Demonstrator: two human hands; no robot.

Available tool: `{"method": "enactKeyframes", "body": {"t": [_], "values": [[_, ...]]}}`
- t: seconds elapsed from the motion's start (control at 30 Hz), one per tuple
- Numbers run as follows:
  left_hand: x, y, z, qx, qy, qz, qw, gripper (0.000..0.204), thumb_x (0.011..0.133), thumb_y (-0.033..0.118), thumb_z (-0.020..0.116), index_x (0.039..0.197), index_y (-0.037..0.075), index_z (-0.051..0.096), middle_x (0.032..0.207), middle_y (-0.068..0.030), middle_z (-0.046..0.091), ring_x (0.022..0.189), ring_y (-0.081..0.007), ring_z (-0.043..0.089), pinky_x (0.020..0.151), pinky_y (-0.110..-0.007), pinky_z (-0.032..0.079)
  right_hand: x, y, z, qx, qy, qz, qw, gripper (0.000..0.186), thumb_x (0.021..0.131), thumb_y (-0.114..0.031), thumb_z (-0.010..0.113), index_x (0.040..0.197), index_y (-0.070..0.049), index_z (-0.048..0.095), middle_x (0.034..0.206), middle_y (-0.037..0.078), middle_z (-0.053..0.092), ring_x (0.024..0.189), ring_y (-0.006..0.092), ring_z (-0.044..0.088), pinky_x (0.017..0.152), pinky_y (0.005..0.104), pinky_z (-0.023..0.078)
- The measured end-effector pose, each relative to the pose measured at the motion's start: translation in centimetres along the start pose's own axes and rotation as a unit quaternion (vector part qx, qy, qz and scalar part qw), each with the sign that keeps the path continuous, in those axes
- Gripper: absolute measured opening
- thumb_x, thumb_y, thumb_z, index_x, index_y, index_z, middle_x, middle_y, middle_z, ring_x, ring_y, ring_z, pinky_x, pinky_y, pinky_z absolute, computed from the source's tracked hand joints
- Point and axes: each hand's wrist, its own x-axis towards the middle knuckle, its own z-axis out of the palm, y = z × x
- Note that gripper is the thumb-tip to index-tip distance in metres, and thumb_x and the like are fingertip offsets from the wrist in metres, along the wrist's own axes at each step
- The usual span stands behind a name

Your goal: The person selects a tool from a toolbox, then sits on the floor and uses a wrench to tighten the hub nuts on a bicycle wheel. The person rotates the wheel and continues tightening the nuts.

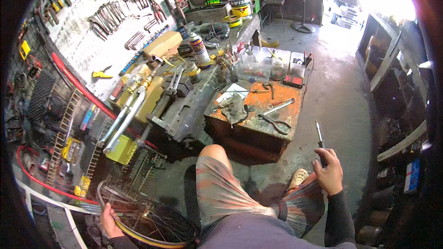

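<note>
At the lower left, my left hand point(110, 222) grips the rim of a spoked bicycle wheel point(147, 213). The wheel leans beside my left leg, and its lower edge runs out of the dark border. Over by my right knee, my right hand point(329, 174) holds a screwdriver point(319, 134), its thin metal shaft pointing up and away from me. In front of my knees stands a worn wooden box with an orange top point(288, 94). Lying on it are pliers point(275, 123), a combination wrench point(281, 106) and a crumpled grey rag point(234, 108).
Clear plastic bins point(254, 71) stand at the box's far side. On the left are a cluttered workbench point(184, 122), silver tubes point(124, 120) and a wall hung with hand tools point(108, 18). Dark shelving point(392, 55) lines the right. A pedestal fan point(303, 4) stands at the back.
</note>
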Motion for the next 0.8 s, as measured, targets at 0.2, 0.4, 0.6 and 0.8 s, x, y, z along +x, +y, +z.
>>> {"method": "enactKeyframes", "body": {"t": [0.2, 0.4, 0.6, 0.8], "values": [[-12.7, 12.2, -0.9, 0.185, -0.121, 0.166, 0.961, 0.021, 0.099, 0.026, 0.071, 0.108, 0.007, 0.069, 0.072, 0.0023, 0.056, 0.057, -0.0091, 0.052, 0.05, -0.026, 0.043, 0.2, 2.0, 2.7, 0.125, -0.049, 0.01, 0.991, 0.036, 0.089, -0.011, 0.077, 0.123, 0.0, 0.073, 0.106, 0.014, 0.067, 0.088, 0.0269, 0.066, 0.081, 0.0378, 0.054], [-24.5, 21.3, -7.7, 0.125, -0.111, 0.338, 0.926, 0.041, 0.1, 0.029, 0.068, 0.129, 0.001, 0.059, 0.068, 0.0061, 0.045, 0.055, -0.0024, 0.043, 0.045, -0.019, 0.034, -1.7, 2.9, 5.0, 0.203, -0.12, 0.034, 0.971, 0.037, 0.091, -0.017, 0.078, 0.125, -0.004, 0.074, 0.112, 0.016, 0.07, 0.105, 0.032, 0.069, 0.093, 0.0385, 0.053], [-32.8, 26.4, -10.3, 0.125, -0.284, 0.45, 0.837, 0.063, 0.095, 0.026, 0.082, 0.13, -0.007, 0.042, 0.059, 0.0001, 0.048, 0.041, -0.0131, 0.049, 0.033, -0.027, 0.044, -1.1, 2.2, 4.8, 0.442, -0.156, 0.075, 0.88, 0.033, 0.097, -0.012, 0.068, 0.127, 0.0, 0.07, 0.102, 0.01, 0.069, 0.088, 0.0191, 0.066, 0.083, 0.0326, 0.054], [-27.4, 33.4, -4.8, 0.15, -0.691, 0.3, 0.64, 0.034, 0.102, 0.025, 0.07, 0.11, -0.004, 0.055, 0.068, -0.0136, 0.065, 0.048, -0.0262, 0.061, 0.044, -0.048, 0.057, 0.7, -2.3, 6.4, 0.678, -0.061, 0.148, 0.717, 0.034, 0.108, -0.017, 0.06, 0.137, 0.001, 0.057, 0.119, 0.008, 0.062, 0.11, 0.0249, 0.07, 0.092, 0.0378, 0.061]]}}
